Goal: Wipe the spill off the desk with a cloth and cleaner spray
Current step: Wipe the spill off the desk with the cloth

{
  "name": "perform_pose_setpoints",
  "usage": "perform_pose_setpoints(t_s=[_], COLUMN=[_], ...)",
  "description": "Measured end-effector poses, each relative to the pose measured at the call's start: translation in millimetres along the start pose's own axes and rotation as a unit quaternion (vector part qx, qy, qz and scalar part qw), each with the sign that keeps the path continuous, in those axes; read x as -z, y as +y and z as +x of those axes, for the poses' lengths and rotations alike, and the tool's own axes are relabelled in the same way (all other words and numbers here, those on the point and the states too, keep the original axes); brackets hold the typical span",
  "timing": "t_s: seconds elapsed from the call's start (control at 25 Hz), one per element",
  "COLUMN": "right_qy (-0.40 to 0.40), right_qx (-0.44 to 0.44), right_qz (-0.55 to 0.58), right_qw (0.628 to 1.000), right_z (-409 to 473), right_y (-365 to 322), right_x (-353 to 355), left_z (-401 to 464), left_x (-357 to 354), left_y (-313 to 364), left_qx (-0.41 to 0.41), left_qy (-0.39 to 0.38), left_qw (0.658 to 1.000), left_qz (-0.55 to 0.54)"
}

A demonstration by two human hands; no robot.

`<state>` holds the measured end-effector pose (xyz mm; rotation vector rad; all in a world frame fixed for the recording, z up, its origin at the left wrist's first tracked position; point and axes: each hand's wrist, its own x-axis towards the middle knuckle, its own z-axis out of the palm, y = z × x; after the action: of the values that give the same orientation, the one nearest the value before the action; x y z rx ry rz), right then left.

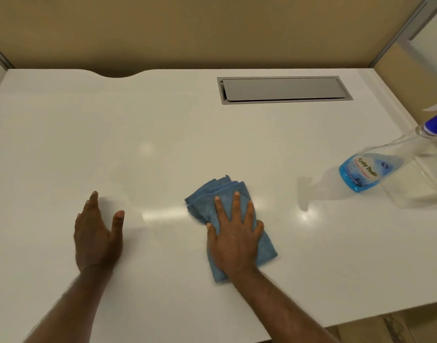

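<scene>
Cloth, blue and folded, lies mid-desk under the flat, spread right hand. Left hand rests open, empty. Spray bottle stands near the right edge.

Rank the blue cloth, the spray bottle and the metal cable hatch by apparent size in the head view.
1. metal cable hatch
2. spray bottle, partly cut off at the frame edge
3. blue cloth, partly under the right hand; close to the bottle, unsure.

Glossy smooth white desk, soft blue microfibre cloth, clear plastic spray bottle, matt metal hatch
</scene>
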<state>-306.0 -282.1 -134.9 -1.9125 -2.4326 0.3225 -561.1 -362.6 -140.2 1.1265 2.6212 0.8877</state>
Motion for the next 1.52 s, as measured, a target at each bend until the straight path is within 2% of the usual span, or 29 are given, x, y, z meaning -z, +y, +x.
perform_pose_setpoints(t_s=[0.24,0.36,0.44,0.6,0.68,0.8,1.04,1.24,1.36,1.52], right_qy=[0.059,0.061,0.054,0.043,0.028,0.022,0.0,-0.047,-0.066,-0.054], right_qx=[-0.204,-0.237,-0.23,-0.174,-0.113,-0.063,0.057,0.16,0.218,0.27], right_qz=[-0.019,-0.009,-0.001,0.019,0.036,0.028,0.029,0.063,0.062,0.046], right_qw=[0.977,0.97,0.972,0.984,0.993,0.997,0.998,0.984,0.972,0.96], right_z=[25.1,45.5,64.0,109.9,136.3,150.0,129.0,83.7,50.8,10.0], right_y=[117.1,146.1,156.7,148.3,111.0,61.1,-41.4,-109.2,-121.0,-89.8], right_x=[23.4,31.5,36.5,40.1,39.4,33.3,9.5,-10.9,-19.2,-19.6], left_z=[1.4,0.6,-2.6,-1.7,1.7,0.7,-0.6,-2.0,-1.6,-2.3], left_x=[-0.2,0.5,-0.6,-0.3,8.1,5.7,1.3,2.9,3.0,3.1], left_y=[-0.5,0.1,0.1,1.7,-3.4,0.4,0.6,3.4,2.1,0.7], left_qx=[0.007,0.006,0.0,-0.009,0.004,-0.004,0.003,-0.009,-0.013,-0.009], left_qy=[-0.015,-0.016,-0.016,-0.023,0.001,-0.014,-0.02,-0.017,-0.019,-0.012], left_qw=[1.0,1.0,1.0,1.0,1.0,1.0,1.0,1.0,1.0,0.999], left_qz=[0.022,0.016,0.01,0.008,0.011,0.005,0.005,-0.002,-0.008,-0.029])
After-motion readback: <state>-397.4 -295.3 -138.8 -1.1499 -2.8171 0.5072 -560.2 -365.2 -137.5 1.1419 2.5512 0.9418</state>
